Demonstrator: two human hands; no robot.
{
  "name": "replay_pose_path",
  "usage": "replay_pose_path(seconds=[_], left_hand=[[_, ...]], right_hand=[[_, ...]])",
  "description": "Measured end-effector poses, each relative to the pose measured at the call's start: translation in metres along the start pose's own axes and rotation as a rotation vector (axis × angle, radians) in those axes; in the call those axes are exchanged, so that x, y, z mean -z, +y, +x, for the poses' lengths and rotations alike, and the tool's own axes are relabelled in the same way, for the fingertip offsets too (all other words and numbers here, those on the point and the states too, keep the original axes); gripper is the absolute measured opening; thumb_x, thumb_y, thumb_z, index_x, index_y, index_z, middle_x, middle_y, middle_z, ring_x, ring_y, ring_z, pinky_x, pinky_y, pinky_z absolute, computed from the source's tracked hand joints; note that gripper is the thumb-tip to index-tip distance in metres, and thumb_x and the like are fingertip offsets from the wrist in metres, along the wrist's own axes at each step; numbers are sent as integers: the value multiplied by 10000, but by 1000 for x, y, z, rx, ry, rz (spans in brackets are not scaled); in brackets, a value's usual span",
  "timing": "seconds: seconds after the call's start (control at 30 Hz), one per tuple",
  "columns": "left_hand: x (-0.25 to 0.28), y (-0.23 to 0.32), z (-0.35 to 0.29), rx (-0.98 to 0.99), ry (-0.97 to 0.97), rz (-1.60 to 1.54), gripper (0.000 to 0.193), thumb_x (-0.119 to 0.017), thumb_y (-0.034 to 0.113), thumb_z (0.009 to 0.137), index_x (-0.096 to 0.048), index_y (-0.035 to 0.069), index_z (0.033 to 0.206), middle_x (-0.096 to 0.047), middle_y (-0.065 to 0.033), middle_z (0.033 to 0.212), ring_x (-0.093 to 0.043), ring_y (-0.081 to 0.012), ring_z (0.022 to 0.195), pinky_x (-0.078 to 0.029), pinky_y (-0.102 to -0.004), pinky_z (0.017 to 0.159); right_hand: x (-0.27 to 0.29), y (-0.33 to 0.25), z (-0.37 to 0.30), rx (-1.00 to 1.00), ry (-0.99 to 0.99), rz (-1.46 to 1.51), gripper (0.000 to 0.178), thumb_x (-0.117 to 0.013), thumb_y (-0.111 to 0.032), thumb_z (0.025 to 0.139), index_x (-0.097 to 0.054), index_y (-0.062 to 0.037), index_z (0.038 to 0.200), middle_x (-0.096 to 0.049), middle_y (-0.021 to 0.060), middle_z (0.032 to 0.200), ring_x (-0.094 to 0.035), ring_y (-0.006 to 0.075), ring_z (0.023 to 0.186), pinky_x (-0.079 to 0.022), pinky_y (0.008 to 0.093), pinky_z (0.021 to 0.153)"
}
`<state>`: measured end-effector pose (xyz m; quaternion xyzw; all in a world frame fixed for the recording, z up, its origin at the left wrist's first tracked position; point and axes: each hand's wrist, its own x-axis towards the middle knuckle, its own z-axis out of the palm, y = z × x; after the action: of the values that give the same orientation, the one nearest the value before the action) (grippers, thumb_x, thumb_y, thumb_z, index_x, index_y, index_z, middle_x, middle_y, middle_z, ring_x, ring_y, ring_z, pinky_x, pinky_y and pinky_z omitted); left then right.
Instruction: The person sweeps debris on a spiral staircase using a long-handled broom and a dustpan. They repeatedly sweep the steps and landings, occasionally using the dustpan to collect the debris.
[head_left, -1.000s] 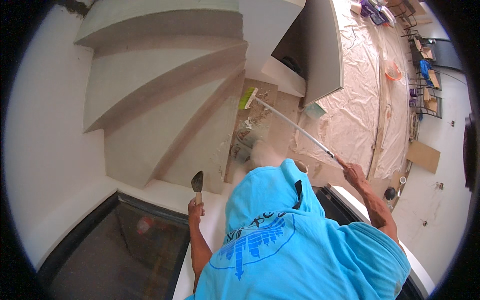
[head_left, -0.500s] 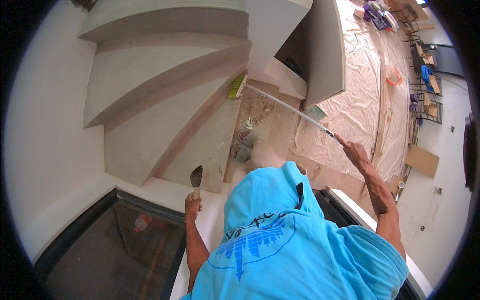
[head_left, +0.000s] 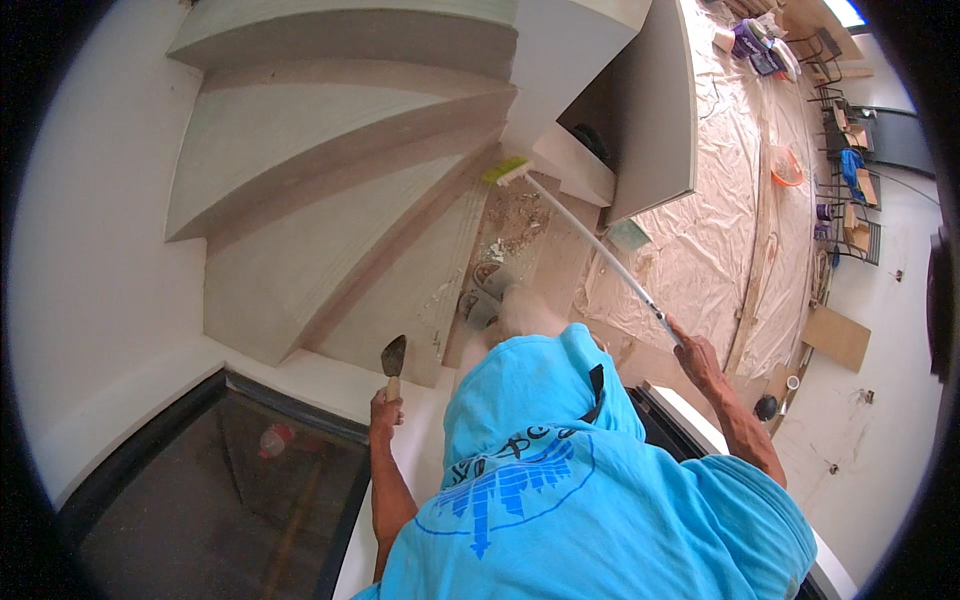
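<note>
In my right hand (head_left: 697, 358) I grip the end of a white-handled broom (head_left: 598, 244). Its green bristle head (head_left: 507, 170) is beside the foot of the white wall, past a patch of rubble and dust (head_left: 515, 222) on the step. My left hand (head_left: 386, 411) is closed round the wooden handle of a small trowel (head_left: 394, 357), its dark blade pointing away from me over the lowest winder step. My feet in grey sandals (head_left: 485, 290) stand next to the debris.
Curved stair treads (head_left: 340, 215) rise at the far left. A white cabinet door (head_left: 655, 110) stands open beyond the broom. Plastic sheeting (head_left: 720, 150) covers the floor to the right, with an orange bucket (head_left: 787, 167) on it. A dark-framed glass pane (head_left: 225, 480) lies at near left.
The broom head has shifted right and slightly away, off the step edge toward the wall. My right hand has come nearer and a little left. The trowel has barely moved.
</note>
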<state>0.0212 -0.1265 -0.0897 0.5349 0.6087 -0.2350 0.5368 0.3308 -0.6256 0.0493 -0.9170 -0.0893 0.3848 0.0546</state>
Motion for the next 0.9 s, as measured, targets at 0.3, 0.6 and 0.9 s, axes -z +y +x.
replay_pose_path(seconds=[0.3, 0.6, 0.9], left_hand=[[-3, 8, 3, -49, -71, -38, 523, -568, 88, 736, -399, 28, 1228, -517, -59, 740, -476, -128, 477, -405, -259, 378], [-10, -6, 14, -19, -50, -77, 490, -551, 75, 739, -423, 45, 1211, -512, -48, 740, -461, -118, 466, -397, -252, 372], [-9, -1, 8, -17, -50, -83, 494, -559, 83, 732, -428, 53, 1207, -508, -46, 725, -463, -113, 468, -398, -245, 373]], right_hand=[[-21, 5, 18, 124, 89, -13, 664, -489, -13, 704, -354, -213, 1323, -479, 223, 578, -527, 337, 515, -393, 431, 513], [5, 13, 7, 251, 114, -185, 647, -492, -33, 731, -338, -234, 1326, -555, 193, 648, -565, 330, 552, -428, 433, 527], [14, -16, 54, 382, 17, -456, 627, -454, -73, 780, -288, -297, 1341, -569, 146, 665, -584, 295, 564, -467, 411, 509]])
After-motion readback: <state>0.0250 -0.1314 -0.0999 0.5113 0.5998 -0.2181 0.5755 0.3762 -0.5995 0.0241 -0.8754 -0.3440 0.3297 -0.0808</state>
